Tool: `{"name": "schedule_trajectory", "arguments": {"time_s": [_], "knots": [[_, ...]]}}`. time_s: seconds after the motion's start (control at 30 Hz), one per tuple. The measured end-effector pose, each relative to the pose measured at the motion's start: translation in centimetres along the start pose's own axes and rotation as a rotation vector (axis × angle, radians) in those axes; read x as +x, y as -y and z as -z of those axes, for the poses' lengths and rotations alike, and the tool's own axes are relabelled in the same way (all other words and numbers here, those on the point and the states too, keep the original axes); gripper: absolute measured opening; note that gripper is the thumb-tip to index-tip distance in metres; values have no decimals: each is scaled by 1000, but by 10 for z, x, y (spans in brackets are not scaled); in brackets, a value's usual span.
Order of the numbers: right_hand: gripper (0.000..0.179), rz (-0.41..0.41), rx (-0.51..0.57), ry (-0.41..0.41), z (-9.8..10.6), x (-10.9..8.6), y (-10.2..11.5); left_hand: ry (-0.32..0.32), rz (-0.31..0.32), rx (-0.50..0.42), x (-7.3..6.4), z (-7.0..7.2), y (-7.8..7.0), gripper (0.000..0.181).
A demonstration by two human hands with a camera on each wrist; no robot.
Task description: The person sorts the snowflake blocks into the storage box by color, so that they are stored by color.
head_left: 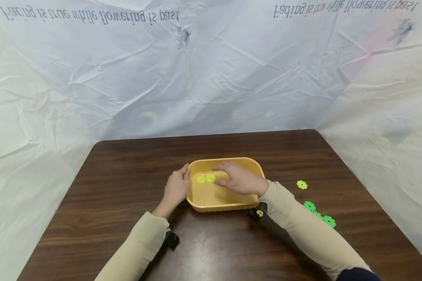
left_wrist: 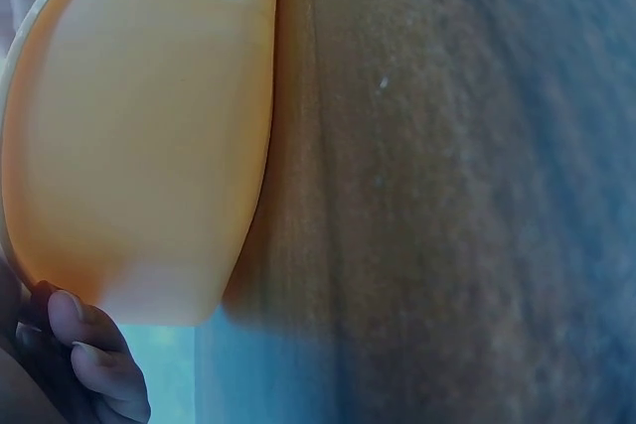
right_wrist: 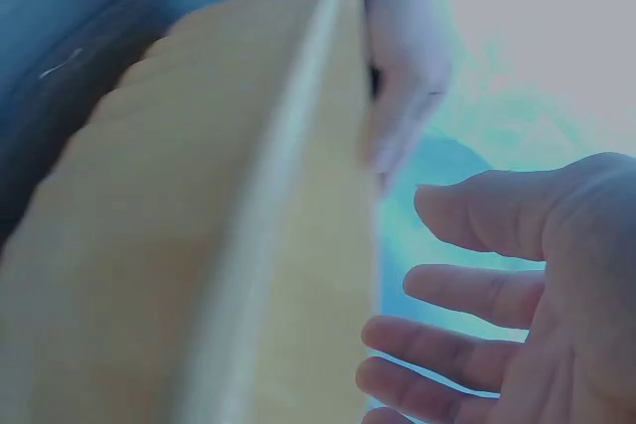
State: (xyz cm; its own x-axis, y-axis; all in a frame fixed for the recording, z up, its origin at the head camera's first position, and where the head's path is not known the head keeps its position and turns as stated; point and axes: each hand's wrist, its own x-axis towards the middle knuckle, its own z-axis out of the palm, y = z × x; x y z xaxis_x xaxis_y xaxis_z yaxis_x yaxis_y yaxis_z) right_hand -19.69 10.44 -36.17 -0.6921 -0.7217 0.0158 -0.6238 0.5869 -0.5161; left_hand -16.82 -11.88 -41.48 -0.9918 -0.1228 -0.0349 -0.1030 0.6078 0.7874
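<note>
A shallow yellow plastic basin (head_left: pixel 211 200) stands on the dark wooden table. My left hand (head_left: pixel 177 188) grips its left rim; in the left wrist view, curled fingers (left_wrist: pixel 99 359) show at the corner of the basin wall (left_wrist: pixel 149 146). Inside the basin, two yellow notched flower-shaped discs (head_left: pixel 205 178) sit side by side; whether they are joined cannot be told. Over the basin's right part hovers my right hand (head_left: pixel 240 179), just right of the discs. Its fingers are spread, with nothing held, as the right wrist view shows this hand (right_wrist: pixel 517 315) too.
To the right on the table (head_left: pixel 126 171) lies a single yellow flower disc (head_left: pixel 302 184). Several green flower discs (head_left: pixel 328 221) lie in a row nearer me, partly behind the right sleeve (head_left: pixel 302 230). A whitish printed sheet (head_left: pixel 204 78) hangs behind and beside the table.
</note>
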Motion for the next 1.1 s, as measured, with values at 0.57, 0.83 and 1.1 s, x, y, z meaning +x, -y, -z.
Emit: {"name": "schedule_trajectory", "arguments": {"time_s": [0.57,0.83,1.1], "knots": [[41,-257,102,-329,72,-96,-57,-20,-49,14,0,-1,2,44],[47,-453,-38,-259,77,-132,-121,-35,-73,44,1,-2,2,44],[54,-516,-16,-21,60,-158,-162,-25,-60,34,-3,0,2,44]]}}
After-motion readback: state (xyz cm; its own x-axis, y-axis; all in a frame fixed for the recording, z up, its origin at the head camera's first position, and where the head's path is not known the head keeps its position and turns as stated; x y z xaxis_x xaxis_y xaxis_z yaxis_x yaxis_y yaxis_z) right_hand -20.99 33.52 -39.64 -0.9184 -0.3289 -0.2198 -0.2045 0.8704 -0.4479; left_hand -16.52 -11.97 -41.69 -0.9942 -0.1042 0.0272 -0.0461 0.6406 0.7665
